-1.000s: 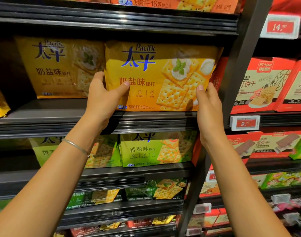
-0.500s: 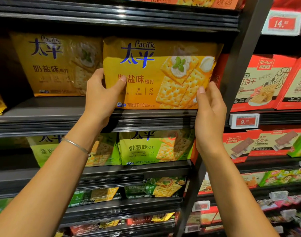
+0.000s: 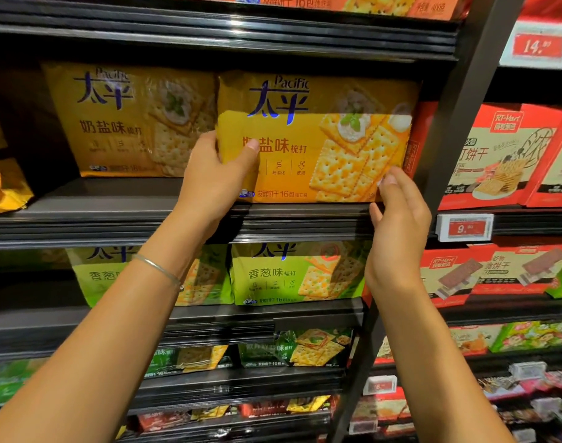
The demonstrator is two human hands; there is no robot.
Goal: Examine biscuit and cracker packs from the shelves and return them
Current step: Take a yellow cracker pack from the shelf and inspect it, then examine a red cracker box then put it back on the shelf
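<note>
The large yellow film pack of crackers (image 3: 321, 148) stands upright at the front edge of the dark metal shelf (image 3: 113, 215). The left hand (image 3: 215, 183) grips its left end, thumb across the face. The right hand (image 3: 398, 225), fingers relaxed, touches the lower right corner. The pack is likely light and slick, with brittle contents, so it is best held by both ends.

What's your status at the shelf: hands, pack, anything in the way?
Left hand grips yellow cracker pack at its left edge. Right hand open, fingertips at its lower right corner. Pack upright at shelf front. Space behind it hidden.
</note>
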